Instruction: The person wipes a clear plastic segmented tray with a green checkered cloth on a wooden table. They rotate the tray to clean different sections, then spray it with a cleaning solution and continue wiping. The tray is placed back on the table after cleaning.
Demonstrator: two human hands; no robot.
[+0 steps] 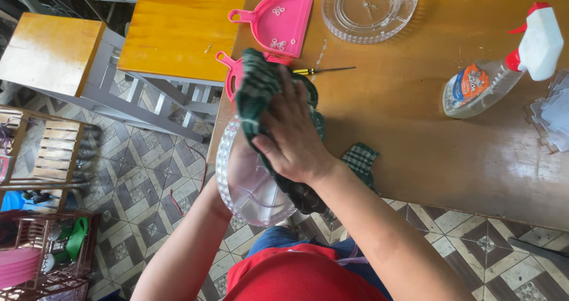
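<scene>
From the head camera, looking down, the person's right hand (293,138) lies flat over a green checked cloth (259,90) and presses it onto a clear round plastic dish (252,185). The fingers of this hand are spread and bent over the cloth, so the cloth sits right under the palm and sticks up past the fingertips. The dish is tipped up on its side, just off the near edge of the wooden table (415,141), above the tiled floor (142,170). The left hand (240,158) is behind the dish and shows only dimly through the clear plastic; it seems to hold the dish up from below, but its fingers are too hidden to tell how they grip. A corner of the cloth hangs down over the table edge. On the table, just past the hands, lie a pink dustpan (278,22) and a small screwdriver (323,71). A second clear round dish (368,7) sits at the far edge. A spray bottle (504,69) with a white and red top lies on its side to the right, well apart from the hands. Two wooden stools (172,34) stand to the left of the table.
</scene>
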